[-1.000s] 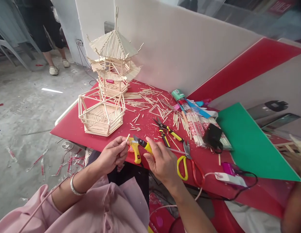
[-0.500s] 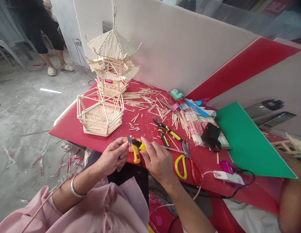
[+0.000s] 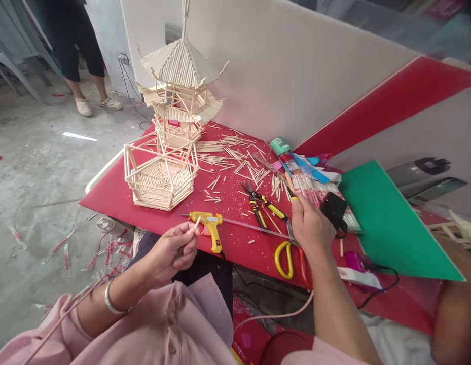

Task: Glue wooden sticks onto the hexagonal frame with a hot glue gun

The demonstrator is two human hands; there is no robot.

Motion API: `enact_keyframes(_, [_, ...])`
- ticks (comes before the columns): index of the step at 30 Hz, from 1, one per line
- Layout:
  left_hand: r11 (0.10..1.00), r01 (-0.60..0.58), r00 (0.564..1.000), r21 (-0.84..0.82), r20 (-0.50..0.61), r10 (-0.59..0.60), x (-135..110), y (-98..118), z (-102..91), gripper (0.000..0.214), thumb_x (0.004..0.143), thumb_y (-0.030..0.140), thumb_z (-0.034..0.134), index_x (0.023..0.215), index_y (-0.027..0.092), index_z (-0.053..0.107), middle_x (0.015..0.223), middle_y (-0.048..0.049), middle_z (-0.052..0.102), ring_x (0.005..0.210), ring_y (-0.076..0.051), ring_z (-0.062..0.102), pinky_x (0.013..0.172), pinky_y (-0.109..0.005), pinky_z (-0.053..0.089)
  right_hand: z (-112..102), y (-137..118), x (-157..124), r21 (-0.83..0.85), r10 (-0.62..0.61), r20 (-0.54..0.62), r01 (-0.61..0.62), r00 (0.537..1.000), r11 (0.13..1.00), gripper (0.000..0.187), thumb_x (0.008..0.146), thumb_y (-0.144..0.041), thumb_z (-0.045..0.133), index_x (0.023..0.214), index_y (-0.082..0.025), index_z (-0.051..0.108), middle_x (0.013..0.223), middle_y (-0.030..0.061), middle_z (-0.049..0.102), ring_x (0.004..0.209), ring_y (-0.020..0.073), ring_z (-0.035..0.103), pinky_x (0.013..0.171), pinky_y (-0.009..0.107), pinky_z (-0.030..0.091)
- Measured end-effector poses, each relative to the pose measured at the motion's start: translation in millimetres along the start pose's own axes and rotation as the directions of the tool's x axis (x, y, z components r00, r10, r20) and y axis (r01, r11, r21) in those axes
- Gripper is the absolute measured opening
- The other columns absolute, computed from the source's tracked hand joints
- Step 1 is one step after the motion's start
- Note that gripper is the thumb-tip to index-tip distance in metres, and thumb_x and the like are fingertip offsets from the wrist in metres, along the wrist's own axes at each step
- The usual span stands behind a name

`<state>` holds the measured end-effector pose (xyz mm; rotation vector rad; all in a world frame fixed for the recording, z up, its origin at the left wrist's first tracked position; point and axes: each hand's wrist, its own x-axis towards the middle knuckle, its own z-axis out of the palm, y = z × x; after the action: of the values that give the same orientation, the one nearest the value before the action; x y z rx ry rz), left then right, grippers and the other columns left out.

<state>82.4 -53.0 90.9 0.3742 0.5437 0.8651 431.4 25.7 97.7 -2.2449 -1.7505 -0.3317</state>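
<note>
Between the thumb and fingertips of my left hand (image 3: 176, 251) is a short pale wooden stick (image 3: 197, 222). Just beyond it lies a yellow glue gun (image 3: 210, 220) with a long clear glue stick at its back. My right hand (image 3: 313, 223) reaches over the right side of the table, closed round the yellow and black utility knife (image 3: 293, 195); most of the knife is hidden. Near that hand are pliers (image 3: 263, 205) with black and yellow handles, and scissors (image 3: 284, 261) with yellow and red handles, partly covered by the hand.
On the red table (image 3: 106, 197) stand a hexagonal stick frame (image 3: 161, 185) and a tiered stick pagoda (image 3: 182, 81). Loose sticks (image 3: 216, 157) lie scattered behind. Packed sticks, a black adapter (image 3: 333, 207) and a green board (image 3: 387, 223) occupy the right. Another person's legs (image 3: 85, 61) appear far left.
My right hand has moved right with the utility knife, away from the stick. My left hand keeps the stick and has shifted slightly down. The glue gun shows more fully.
</note>
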Motion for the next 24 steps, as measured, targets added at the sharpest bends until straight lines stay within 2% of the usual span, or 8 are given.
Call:
enact_keyframes(5, [1.0,-0.003,0.999,0.031,-0.045,0.004,5.9,6.0,-9.6,0.018,0.085,0.029,0.069,0.083,0.015,0.058,0.055,0.0038,0.056,0.028,-0.001,0.027,0.032,-0.013,0.019,12.5,21.5,26.8,-0.183,0.19,0.26,-0.145,0.947,0.972,0.049,0.095,-0.042,0.04,0.127,-0.017,0.068,0.114,0.023,0.069,0.09,0.0351,0.066,0.074,0.047,0.05])
enact_keyframes(8, [0.998,-0.031,0.996,0.05,-0.087,0.035,4.2,5.8,-14.9,0.02,0.085,0.032,0.069,0.085,0.014,0.062,0.055,0.0019,0.06,0.027,0.0,0.027,0.032,-0.014,0.021,7.8,4.0,22.3,-0.111,0.103,0.078,-0.094,0.992,0.989,0.046,0.093,-0.042,0.047,0.117,-0.012,0.073,0.116,0.0255,0.067,0.109,0.0412,0.06,0.086,0.055,0.047])
enact_keyframes(10, [0.997,-0.042,0.993,0.067,-0.104,0.048,3.6,6.1,-18.8,0.022,0.085,0.034,0.07,0.086,0.013,0.064,0.056,0.0004,0.062,0.027,0.0,0.027,0.033,-0.014,0.021,-1.5,-28.5,1.8,0.132,0.023,-0.031,-0.019,0.999,0.991,0.043,0.091,-0.044,0.052,0.111,-0.014,0.075,0.114,0.0219,0.068,0.111,0.0374,0.06,0.091,0.053,0.047])
enact_keyframes(12, [0.995,-0.034,0.994,0.095,-0.104,0.044,3.4,8.4,-22.6,0.025,0.085,0.036,0.071,0.085,0.011,0.066,0.056,-0.0014,0.064,0.027,0.0,0.027,0.033,-0.015,0.02,-10.8,-74.4,-31.0,0.537,-0.081,0.116,0.006,0.99,0.844,0.042,0.089,-0.051,0.056,0.105,-0.018,0.077,0.102,0.0144,0.073,0.097,0.0286,0.066,0.088,0.044,0.051])
enact_keyframes(14, [0.991,-0.008,0.996,0.131,-0.088,0.02,2.6,13.3,-26.7,0.028,0.084,0.038,0.072,0.082,0.01,0.068,0.053,-0.0024,0.064,0.026,0.0,0.026,0.032,-0.015,0.019,-15.1,-124.9,-67.6,0.803,-0.3,0.366,-0.135,0.881,0.581,0.042,0.084,-0.055,0.064,0.106,-0.022,0.076,0.096,0.0084,0.075,0.085,0.0229,0.067,0.079,0.036,0.054])
enact_keyframes(16, [0.985,0.041,0.997,0.17,-0.071,-0.029,0.9,20.2,-31.3,0.031,0.082,0.04,0.073,0.078,0.01,0.069,0.049,-0.0028,0.062,0.026,0.0,0.027,0.032,-0.016,0.016,-12.2,-169.5,-98.1,0.886,-0.408,0.426,-0.281,0.807,0.369,0.039,0.082,-0.054,0.067,0.1,-0.021,0.076,0.085,0.0047,0.074,0.075,0.0189,0.065,0.072,0.032,0.054])
enact_keyframes(20, [0.995,-0.01,0.982,0.104,-0.185,0.029,-3.3,32.1,-40.0,0.031,0.074,0.039,0.081,0.079,0.01,0.07,0.054,-0.0025,0.064,0.029,-0.001,0.033,0.031,-0.016,0.016,6.5,-225.0,-125.0,0.896,-0.195,0.443,-0.432,0.875,0.102,0.038,0.082,-0.053,0.069,0.066,-0.019,0.068,0.06,-0.0019,0.061,0.058,0.0119,0.053,0.059,0.025,0.045])
enact_keyframes(24, [0.957,-0.278,0.908,-0.083,-0.348,0.234,-2.9,31.0,-43.9,0.038,0.059,0.027,0.091,0.088,0.013,0.072,0.08,-0.0061,0.074,0.05,-0.005,0.054,0.042,-0.013,0.037,20.5,-253.9,-129.3,0.88,0.055,0.474,-0.475,0.879,0.011,0.043,0.08,-0.06,0.066,0.073,-0.017,0.069,0.052,-0.0058,0.048,0.048,0.008,0.035,0.046,0.022,0.029])
